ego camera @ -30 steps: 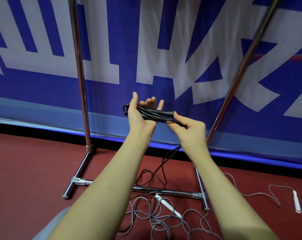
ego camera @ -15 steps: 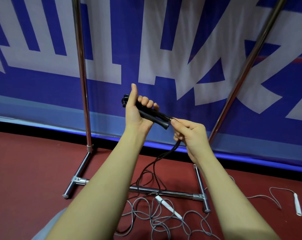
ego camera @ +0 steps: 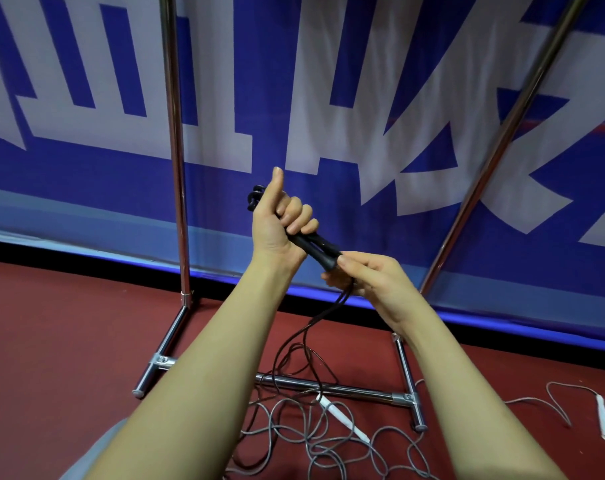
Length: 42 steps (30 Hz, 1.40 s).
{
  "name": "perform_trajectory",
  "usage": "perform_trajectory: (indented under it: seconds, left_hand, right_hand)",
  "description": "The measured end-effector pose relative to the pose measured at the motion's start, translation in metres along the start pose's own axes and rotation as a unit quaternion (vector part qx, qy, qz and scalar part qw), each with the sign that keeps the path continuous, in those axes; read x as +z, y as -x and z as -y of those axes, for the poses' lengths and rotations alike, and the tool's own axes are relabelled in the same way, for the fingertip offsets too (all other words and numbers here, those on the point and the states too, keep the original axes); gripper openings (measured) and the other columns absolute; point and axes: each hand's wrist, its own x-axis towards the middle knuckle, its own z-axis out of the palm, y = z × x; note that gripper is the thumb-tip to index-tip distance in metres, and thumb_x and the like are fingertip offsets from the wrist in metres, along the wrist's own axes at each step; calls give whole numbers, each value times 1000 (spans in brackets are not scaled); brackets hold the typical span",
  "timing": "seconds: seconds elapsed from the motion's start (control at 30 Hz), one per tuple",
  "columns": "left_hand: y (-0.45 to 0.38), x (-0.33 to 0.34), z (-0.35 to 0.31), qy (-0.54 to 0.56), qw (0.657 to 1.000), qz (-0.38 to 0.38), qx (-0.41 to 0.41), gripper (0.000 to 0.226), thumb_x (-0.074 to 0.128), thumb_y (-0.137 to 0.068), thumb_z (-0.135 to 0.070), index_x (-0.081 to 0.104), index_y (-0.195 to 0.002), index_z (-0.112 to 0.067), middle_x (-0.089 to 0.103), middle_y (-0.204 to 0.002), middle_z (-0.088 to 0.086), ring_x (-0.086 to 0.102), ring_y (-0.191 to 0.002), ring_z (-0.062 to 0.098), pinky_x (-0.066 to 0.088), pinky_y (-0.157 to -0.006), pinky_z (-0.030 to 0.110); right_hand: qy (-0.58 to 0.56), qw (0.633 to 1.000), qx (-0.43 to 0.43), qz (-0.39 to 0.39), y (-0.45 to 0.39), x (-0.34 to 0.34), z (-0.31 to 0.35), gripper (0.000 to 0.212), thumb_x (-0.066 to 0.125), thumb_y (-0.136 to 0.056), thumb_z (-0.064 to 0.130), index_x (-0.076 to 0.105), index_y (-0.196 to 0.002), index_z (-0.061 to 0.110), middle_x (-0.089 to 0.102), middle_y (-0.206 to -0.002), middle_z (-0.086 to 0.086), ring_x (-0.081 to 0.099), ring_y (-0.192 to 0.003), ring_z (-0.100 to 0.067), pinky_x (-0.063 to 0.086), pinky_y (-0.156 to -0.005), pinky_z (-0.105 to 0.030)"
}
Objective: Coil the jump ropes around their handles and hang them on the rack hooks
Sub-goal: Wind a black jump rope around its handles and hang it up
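Black jump rope handles (ego camera: pixel 313 245): held together, long axis diagonal, upper end pointing up-left, lower end down-right, in mid-air in front of the metal rack (ego camera: pixel 176 168). Left hand (ego camera: pixel 282 221): grip closed around the handles, fingers curled, thumb straight up. Right hand (ego camera: pixel 370 278): thumb and fingers pinch the black cord (ego camera: pixel 306 329) at the lower handle end. Cord hangs to the red floor (ego camera: pixel 69 323). Grey jump rope (ego camera: pixel 329 441) lies tangled by the rack's base.

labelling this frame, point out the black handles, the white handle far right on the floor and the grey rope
black handles (ego camera: pixel 323 252): head view, lower end below the fist
white handle (ego camera: pixel 604 418): head view, mid-shaft
grey rope (ego camera: pixel 315 436): head view, tangled loops on floor
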Motion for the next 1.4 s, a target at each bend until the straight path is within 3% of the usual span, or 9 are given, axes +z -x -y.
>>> perform_trajectory:
  seconds: [0.33, 0.6, 0.73, 0.8, 0.87, 0.97, 1.07, 1.17, 1.4]
  left_hand:
    - [4, 6, 4, -27, 998, 53, -5, 53, 58, -82, -37, 30, -40, -21, 22, -34, -7, 21, -30, 6, 21, -35, 18]
    - [4, 2, 12, -3, 1000, -6, -9, 49, 57, -90, -35, 42, -46, -18, 32, -43, -5, 31, -39, 10, 35, -46, 22]
    - [0, -4, 15, -74, 995, -70, -21, 22, 61, -92, -32, 59, -87, -11, 52, -66, 0, 54, -59, 13, 52, -61, 27]
    - [-3, -14, 18, -191, 974, -123, 13, 44, 65, -91, -30, 48, -125, -8, 58, -90, 3, 61, -81, 15, 50, -74, 25]
    - [-3, -26, 20, -376, 914, -127, 86, 56, 66, -91, -25, 37, -138, -16, 51, -117, 3, 54, -105, 15, 42, -83, 19]
    - [1, -40, 19, -630, 749, 51, 198, 51, 61, -89, -11, 45, -137, -15, 46, -135, 4, 43, -124, 17, 34, -99, 21]
    - [6, -51, 14, -808, 492, 219, 239, 63, 57, -74, -20, 52, -136, -7, 53, -136, 10, 44, -130, 28, 29, -110, 33]
    - [2, -62, 9, -861, 263, 245, 359, 63, 76, -67, -30, 63, -124, -7, 68, -110, 10, 64, -106, 30, 46, -96, 41]
    - [11, -50, -6, -813, 224, 291, 451, 47, 42, -90, -44, 67, -123, -21, 54, -66, 0, 47, -50, 22, 31, -44, 24]
  right_hand:
    - [12, 1000, -12, -3, -1, 9, 6, 14, 51, -98, 16, 64, -100, 11, 66, -67, -4, 37, -44, -11, 35, -51, -21]
    - [-65, 994, -24, -79, -4, 10, 0, 11, 54, -95, 8, 66, -95, 6, 63, -62, -11, 43, -43, -11, 36, -45, -20]
    - [-22, 993, -26, -117, -6, 2, -3, 10, 55, -95, 7, 65, -91, 8, 62, -60, -10, 43, -41, -9, 36, -42, -18]
    - [32, 987, -24, -156, -8, -6, -6, 13, 56, -95, 6, 63, -85, 11, 60, -60, -11, 44, -40, -6, 35, -42, -17]
    - [92, 979, -17, -182, -9, -13, -12, 12, 58, -94, 7, 62, -84, 10, 57, -61, -14, 47, -41, -3, 37, -44, -16]
    - [175, 969, -11, -176, -9, -20, -20, 9, 60, -94, 12, 64, -90, 5, 56, -57, -9, 54, -51, -9, 42, -51, -18]
    - [198, 969, -6, -148, -6, -18, -18, 8, 60, -93, 15, 64, -87, 13, 60, -56, -2, 52, -50, -10, 43, -54, -20]
    - [134, 986, 6, -102, -1, -16, -9, 14, 57, -95, 15, 66, -86, 10, 62, -59, -6, 41, -42, -6, 36, -48, -17]
    - [21, 999, 13, -42, 11, -22, 6, 22, 53, -97, 19, 70, -85, 10, 57, -60, -7, 32, -47, -10, 30, -52, -21]
